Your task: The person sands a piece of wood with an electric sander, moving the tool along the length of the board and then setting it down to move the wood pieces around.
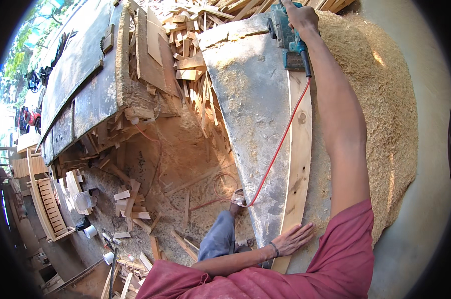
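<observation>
A long pale wooden board lies along the grey workbench. At its far end a teal electric planer rests on the wood, and my right hand is closed round its handle, with the arm stretched far forward. The fingertips there are partly cut off by the top of the view. My left hand lies flat across the board's near end, fingers stretched out and holding nothing. From the back of the planer a red power cord runs along the bench's surface and down over its left edge.
Wood shavings are heaped right of the board. Offcuts pile up beyond the bench. Left stands a worn table with a sawdust-covered space beneath. Scrap wood litters the floor near a slatted wooden piece.
</observation>
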Tool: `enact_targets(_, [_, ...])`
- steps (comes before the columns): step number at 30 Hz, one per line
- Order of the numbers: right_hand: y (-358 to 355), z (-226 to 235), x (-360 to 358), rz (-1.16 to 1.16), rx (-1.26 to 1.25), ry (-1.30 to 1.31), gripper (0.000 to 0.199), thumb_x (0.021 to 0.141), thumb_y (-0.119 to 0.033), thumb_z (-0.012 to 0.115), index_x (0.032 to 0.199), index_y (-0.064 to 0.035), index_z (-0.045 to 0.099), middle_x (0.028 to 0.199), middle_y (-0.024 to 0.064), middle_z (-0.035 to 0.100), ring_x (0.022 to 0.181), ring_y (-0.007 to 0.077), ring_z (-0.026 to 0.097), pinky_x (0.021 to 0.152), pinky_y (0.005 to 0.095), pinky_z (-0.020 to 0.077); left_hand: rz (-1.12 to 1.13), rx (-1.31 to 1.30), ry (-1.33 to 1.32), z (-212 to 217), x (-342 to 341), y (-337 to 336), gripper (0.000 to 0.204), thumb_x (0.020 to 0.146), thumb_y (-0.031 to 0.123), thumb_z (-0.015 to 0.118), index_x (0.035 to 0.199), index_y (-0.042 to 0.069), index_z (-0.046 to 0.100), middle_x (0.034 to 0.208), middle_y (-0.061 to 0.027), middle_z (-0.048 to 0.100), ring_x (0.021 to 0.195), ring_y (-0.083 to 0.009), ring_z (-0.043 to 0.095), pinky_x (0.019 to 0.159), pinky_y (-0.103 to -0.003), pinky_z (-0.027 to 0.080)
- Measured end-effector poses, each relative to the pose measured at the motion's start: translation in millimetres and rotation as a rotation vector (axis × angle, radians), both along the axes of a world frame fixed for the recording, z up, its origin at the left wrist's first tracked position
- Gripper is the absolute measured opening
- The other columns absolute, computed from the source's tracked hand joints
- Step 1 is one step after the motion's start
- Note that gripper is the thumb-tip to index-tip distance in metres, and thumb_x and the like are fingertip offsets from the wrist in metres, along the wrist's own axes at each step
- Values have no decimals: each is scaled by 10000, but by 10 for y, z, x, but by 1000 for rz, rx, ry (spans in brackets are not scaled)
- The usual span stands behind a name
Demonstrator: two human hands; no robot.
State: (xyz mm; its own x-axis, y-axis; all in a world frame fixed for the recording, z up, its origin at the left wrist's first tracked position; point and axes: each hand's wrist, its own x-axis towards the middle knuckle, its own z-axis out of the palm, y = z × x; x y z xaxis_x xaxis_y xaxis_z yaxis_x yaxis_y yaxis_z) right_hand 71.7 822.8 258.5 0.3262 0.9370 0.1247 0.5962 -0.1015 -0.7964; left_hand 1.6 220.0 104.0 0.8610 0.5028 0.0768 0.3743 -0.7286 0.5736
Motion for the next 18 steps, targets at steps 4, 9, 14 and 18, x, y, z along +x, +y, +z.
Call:
enact_targets(4, [222,-18,-12,15,2,-2,615,861,-606,592,594,-55,648,611,117,671,598,214,693,657,362,568,10,-43,-45,-2,-17,0,616,953,268,349,1527,52,293,1627,-127,224,1520,-244,173,1227,-411,141])
enact_targets(9, [414,-1,45,12,-11,-18,651,866,-634,573,605,-42,641,660,143,683,641,227,701,698,373,564,22,-15,-60,-22,-51,42,630,936,255,377,1522,37,300,1628,-143,213,1523,-258,161,1229,-406,140])
enact_targets(14, [413,-93,102,-32,-40,26,623,857,-621,578,711,-23,679,677,149,689,634,223,698,683,372,563,-10,-79,26,25,-37,21,625,915,250,412,1491,16,340,1620,-159,226,1523,-273,156,1230,-411,139])
enact_targets(18, [302,-73,38,-4,-99,113,567,841,-568,654,699,-20,638,634,85,634,535,174,627,503,347,526,13,-103,18,70,-57,87,628,902,234,424,1488,17,354,1623,-169,211,1530,-261,132,1231,-404,119])
